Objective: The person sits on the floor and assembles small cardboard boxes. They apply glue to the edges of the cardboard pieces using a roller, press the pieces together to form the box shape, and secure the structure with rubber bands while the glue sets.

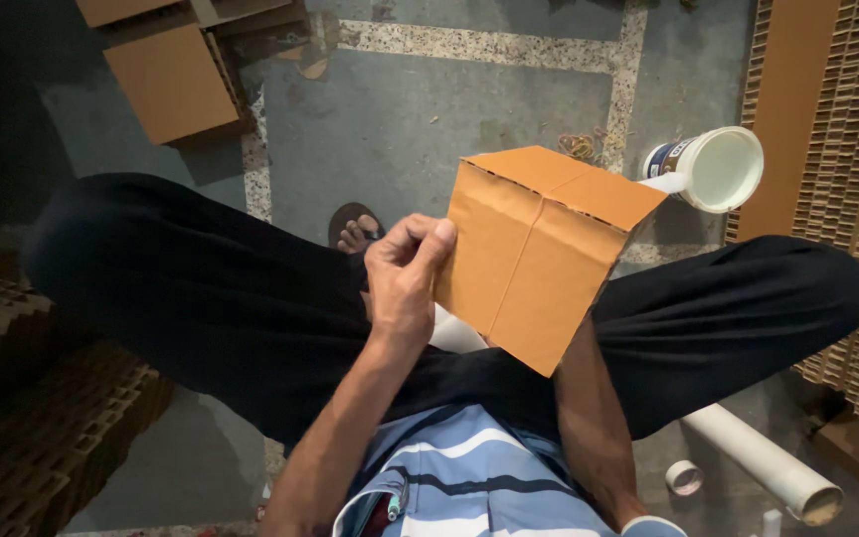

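- A brown cardboard box, partly folded, is held up over the lap, between the knees, tilted with one corner pointing down.
- The box's left edge is pinched by the left hand, thumb on the outer face and fingers curled behind; the grip is closed on the cardboard.
- The right hand is hidden behind the box; only the right forearm is seen running up under it, so its grip cannot be told.
- A seam down the middle of the front face and a flap edge along the top are seen; no tape is visible on them.
- A white open tub stands on the floor just past the box's far corner, with a white pipe lying by the right leg and a tape roll near it.
- Flat cardboard sheets lie well apart at top left; stacks of corrugated board stand at right.
- Risk, judged: with only an edge pinch visible, the box could twist or slip, or the wall could crease under thumb pressure.
- Risk, judged: the tub could be knocked by the far corner if the box is swung outward.
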